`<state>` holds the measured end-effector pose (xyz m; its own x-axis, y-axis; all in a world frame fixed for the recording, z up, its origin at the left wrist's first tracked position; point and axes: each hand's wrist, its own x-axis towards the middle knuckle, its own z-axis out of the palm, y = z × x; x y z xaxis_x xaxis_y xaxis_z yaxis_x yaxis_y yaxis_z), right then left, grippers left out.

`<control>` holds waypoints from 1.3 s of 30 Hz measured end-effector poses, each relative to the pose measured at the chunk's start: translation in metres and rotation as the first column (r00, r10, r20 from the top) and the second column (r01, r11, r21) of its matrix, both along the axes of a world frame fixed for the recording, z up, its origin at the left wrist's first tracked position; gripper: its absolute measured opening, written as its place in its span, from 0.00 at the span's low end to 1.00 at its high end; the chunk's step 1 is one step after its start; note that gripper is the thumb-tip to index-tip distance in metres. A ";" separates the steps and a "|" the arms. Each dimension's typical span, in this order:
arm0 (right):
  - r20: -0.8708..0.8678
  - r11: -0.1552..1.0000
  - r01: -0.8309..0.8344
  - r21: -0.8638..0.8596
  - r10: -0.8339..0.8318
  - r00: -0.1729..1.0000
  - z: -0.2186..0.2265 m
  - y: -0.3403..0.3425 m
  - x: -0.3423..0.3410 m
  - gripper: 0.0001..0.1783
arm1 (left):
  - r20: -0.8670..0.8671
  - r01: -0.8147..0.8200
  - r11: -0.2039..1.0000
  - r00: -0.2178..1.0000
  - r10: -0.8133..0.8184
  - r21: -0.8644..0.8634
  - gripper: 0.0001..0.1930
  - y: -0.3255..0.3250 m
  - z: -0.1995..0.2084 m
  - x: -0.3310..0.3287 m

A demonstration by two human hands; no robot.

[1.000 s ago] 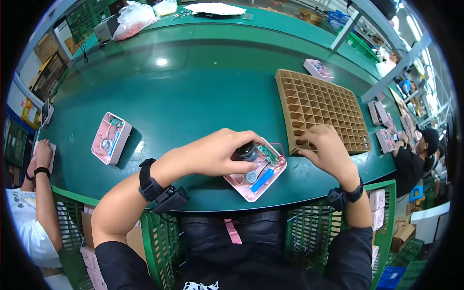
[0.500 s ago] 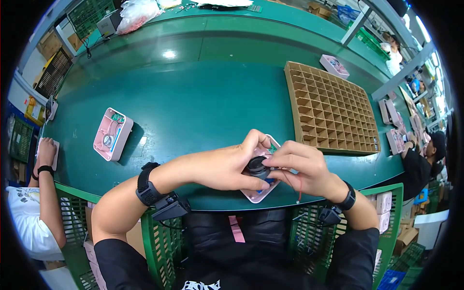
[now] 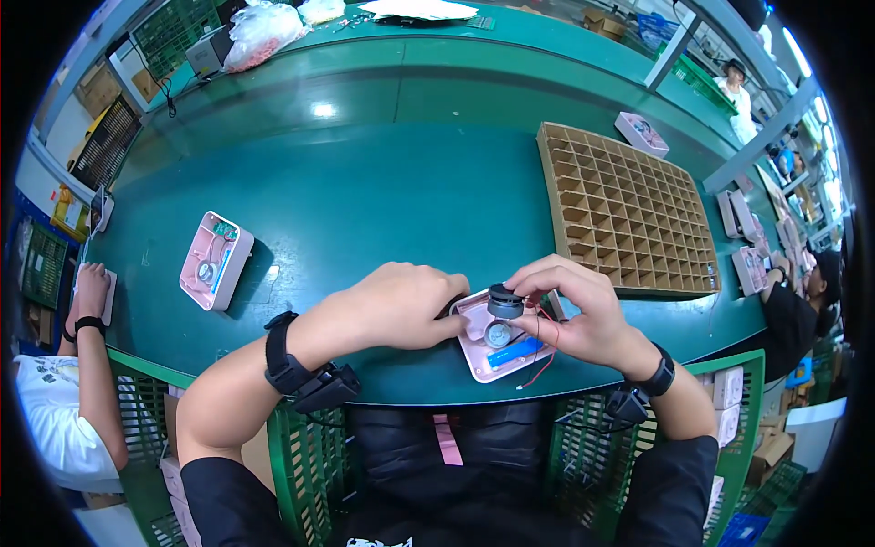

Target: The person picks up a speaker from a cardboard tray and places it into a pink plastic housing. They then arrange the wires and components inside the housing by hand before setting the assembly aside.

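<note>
Head view: the right hand (image 3: 588,314), thumb and fingers pinched, now alone holds a black round part (image 3: 505,304) that both hands cupped half a second ago. It is over the open pink case (image 3: 478,356), between the hands on the green counter (image 3: 383,201). The left hand (image 3: 401,305) has moved to the case's left edge, curled; its grip is unclear. The blue battery (image 3: 515,353) inside is uncovered, leaving the part's handling to the right.

Smooth plastic casing (image 3: 478,321), black cylinder (image 3: 504,303) apparently plastic, matt cardboard grid (image 3: 631,211), glossy tabletop (image 3: 383,201)
</note>
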<state>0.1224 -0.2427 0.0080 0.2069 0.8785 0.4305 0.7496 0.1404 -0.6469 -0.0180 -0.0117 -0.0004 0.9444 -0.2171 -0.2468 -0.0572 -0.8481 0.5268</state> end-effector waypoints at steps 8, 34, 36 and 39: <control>-0.108 0.993 -0.026 -0.111 0.014 0.994 -0.005 0.000 0.001 0.17 | 0.145 -0.020 0.999 0.989 0.014 0.038 0.12 0.001 -0.024 0.008; -0.320 0.986 0.128 -0.106 -0.156 0.934 -0.023 0.002 -0.016 0.16 | 0.701 0.112 0.993 0.705 -0.108 0.041 0.10 -0.027 0.005 -0.004; -0.235 0.985 0.115 -0.126 -0.143 0.962 -0.015 0.001 -0.012 0.21 | 0.694 0.093 0.995 0.715 -0.083 0.023 0.09 -0.026 0.009 -0.004; -0.059 0.982 0.089 -0.166 -0.100 0.993 -0.002 -0.003 -0.007 0.31 | 0.680 0.047 0.999 0.733 -0.027 -0.010 0.08 -0.021 0.014 -0.006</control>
<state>0.1153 -0.2455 0.0060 0.3158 0.9109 0.2655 0.7088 -0.0404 -0.7043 -0.0244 -0.0323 0.0134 0.8495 -0.2523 0.4634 -0.4391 -0.8250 0.3558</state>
